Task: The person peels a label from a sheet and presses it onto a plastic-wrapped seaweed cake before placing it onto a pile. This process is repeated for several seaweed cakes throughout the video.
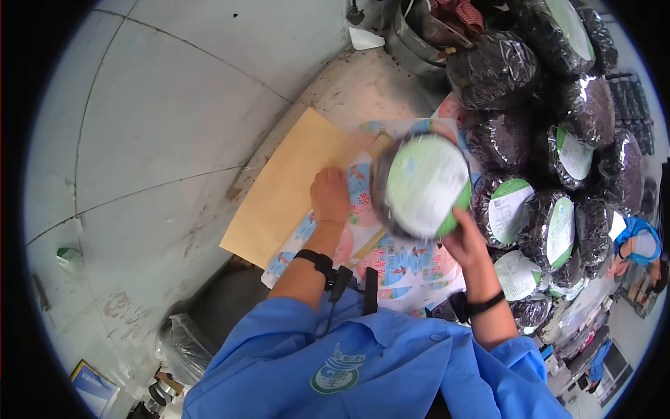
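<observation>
Your right hand [466,243] grips labelled package [424,183], mass toward 11 o'clock. Your left hand [329,196] at tan sheet's [286,188] 3-o'clock edge, can't tell grip.

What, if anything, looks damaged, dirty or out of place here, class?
Dark smudges stain the pale wall left of the tan sheet, odd against its otherwise light surface. The wrapped pack in the right hand is too blurred to judge for damage.
</observation>
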Demonstrator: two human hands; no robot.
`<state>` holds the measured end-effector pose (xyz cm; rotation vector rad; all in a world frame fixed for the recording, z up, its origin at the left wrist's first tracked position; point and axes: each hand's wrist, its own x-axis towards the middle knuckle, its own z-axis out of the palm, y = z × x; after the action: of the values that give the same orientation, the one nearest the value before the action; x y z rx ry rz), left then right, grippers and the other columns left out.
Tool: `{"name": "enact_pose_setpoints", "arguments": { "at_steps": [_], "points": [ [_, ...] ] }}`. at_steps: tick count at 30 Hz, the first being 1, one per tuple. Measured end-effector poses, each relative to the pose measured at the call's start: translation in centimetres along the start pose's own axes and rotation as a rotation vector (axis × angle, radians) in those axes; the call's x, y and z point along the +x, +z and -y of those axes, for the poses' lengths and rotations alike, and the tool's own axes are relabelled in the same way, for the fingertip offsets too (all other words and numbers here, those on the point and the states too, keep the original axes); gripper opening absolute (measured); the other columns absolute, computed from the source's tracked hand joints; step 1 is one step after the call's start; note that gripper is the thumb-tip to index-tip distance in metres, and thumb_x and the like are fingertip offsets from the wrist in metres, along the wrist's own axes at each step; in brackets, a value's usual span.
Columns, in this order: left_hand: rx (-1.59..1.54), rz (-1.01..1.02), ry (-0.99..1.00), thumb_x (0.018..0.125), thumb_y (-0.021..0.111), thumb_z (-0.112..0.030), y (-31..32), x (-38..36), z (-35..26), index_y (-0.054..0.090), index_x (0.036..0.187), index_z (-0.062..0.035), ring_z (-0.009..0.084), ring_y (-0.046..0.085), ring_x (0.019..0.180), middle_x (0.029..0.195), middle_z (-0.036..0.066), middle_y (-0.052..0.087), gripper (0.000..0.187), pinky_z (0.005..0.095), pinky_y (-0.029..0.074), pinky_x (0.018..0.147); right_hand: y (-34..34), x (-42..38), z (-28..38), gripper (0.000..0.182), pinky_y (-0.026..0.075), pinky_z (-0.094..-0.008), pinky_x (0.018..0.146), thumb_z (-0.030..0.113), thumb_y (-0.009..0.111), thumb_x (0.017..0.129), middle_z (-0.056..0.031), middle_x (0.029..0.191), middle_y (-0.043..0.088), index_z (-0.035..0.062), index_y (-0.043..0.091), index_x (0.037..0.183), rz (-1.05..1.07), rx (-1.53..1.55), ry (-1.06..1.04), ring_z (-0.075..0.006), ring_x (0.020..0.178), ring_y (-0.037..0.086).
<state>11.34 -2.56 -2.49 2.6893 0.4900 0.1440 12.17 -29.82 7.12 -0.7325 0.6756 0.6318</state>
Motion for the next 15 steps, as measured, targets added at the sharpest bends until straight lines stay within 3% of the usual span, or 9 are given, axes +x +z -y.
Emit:
{"name": "enact_pose_setpoints", "arguments": {
  "at_steps": [1,2,3,4,6,9,10,12,15],
  "points": [
    [-0.009,0.002,0.009,0.085,0.051,-0.014,0.2,0.1,0.1,0.055,0.082,-0.0050,0.0317,0.056,0.084,0.083,0.013,0.055,0.010,0.0427,0.046,0.072,-1.8,-2.5,-0.4,0.069,0.039,-0.0386,0.101,0.012,0.066,0.079,-0.0141,0.132,0.046,0.0023,0.030,0.138,-0.077,-0.220,-0.038,-0.0268,0.121,0.047],
    [0.032,0.041,0.011,0.086,0.051,-0.014,0.5,0.4,0.5,0.054,0.081,-0.0051,0.0317,0.057,0.083,0.083,0.013,0.056,0.011,0.0425,0.046,0.072,-2.3,-5.7,-0.8,0.078,0.037,-0.0351,0.102,0.011,0.070,0.072,-0.0148,0.130,0.047,-0.0014,0.029,0.137,-0.269,-0.521,-0.184,-0.0260,0.119,0.048],
    [0.075,0.082,0.016,0.086,0.050,-0.014,0.7,0.5,0.7,0.054,0.081,-0.0051,0.0316,0.057,0.083,0.084,0.013,0.056,0.011,0.0423,0.047,0.072,-2.1,-8.5,-0.8,0.082,0.036,-0.0337,0.101,0.010,0.072,0.067,-0.0151,0.129,0.047,-0.0015,0.030,0.136,-0.296,-0.891,-0.415,-0.0272,0.117,0.048],
    [0.072,0.089,0.031,0.086,0.050,-0.014,0.7,0.5,0.8,0.054,0.081,-0.0051,0.0316,0.057,0.083,0.084,0.013,0.056,0.011,0.0423,0.047,0.072,-0.4,-11.5,-0.6,0.082,0.035,-0.0384,0.102,0.010,0.073,0.063,-0.0171,0.129,0.046,-0.0010,0.033,0.134,-0.367,-1.270,-0.581,-0.0321,0.118,0.046],
    [0.061,0.086,0.036,0.087,0.048,-0.015,0.6,0.5,0.8,0.054,0.082,-0.0051,0.0332,0.058,0.081,0.086,0.014,0.057,0.012,0.0433,0.048,0.071,-0.1,-15.1,-3.3,0.075,0.032,-0.0447,0.103,0.017,0.074,0.063,-0.0187,0.128,0.045,0.0020,0.042,0.129,-0.515,-1.731,-0.861,-0.0344,0.121,0.043],
    [-0.044,0.039,0.015,0.090,0.050,-0.016,0.9,0.5,1.0,0.052,0.087,-0.0045,0.0375,0.058,0.080,0.091,0.016,0.057,0.012,0.0467,0.046,0.069,-5.1,-18.4,-10.1,0.050,0.033,-0.0488,0.100,0.026,0.062,0.073,-0.0140,0.131,0.045,0.0113,0.055,0.120,-0.007,-2.203,-0.815,-0.0318,0.119,0.044],
    [-0.056,0.037,0.036,0.090,0.050,-0.016,0.9,0.6,0.7,0.052,0.087,-0.0045,0.0375,0.058,0.080,0.091,0.016,0.057,0.012,0.0467,0.046,0.069,-6.1,-18.9,-11.7,0.050,0.033,-0.0488,0.100,0.026,0.062,0.073,-0.0140,0.131,0.045,0.0113,0.055,0.120,-0.036,-2.203,-0.821,-0.0318,0.119,0.044],
    [-0.022,0.005,0.009,0.090,0.049,-0.017,0.8,0.3,0.7,0.052,0.089,-0.0052,0.0372,0.059,0.081,0.091,0.015,0.058,0.012,0.0464,0.047,0.069,-7.2,-19.7,-13.7,0.048,0.034,-0.0477,0.099,0.022,0.058,0.074,-0.0120,0.131,0.045,0.0130,0.054,0.121,-0.002,-2.076,-0.562,-0.0311,0.118,0.045],
    [-0.028,-0.035,0.043,0.091,0.048,-0.018,0.9,0.2,1.0,0.052,0.088,-0.0049,0.0377,0.059,0.079,0.091,0.015,0.058,0.014,0.0471,0.048,0.067,-6.4,-20.0,-13.7,0.055,0.036,-0.0466,0.097,0.015,0.065,0.065,-0.0124,0.131,0.045,0.0109,0.055,0.119,-0.040,-2.000,-0.574,-0.0318,0.119,0.044]
  ]
}}
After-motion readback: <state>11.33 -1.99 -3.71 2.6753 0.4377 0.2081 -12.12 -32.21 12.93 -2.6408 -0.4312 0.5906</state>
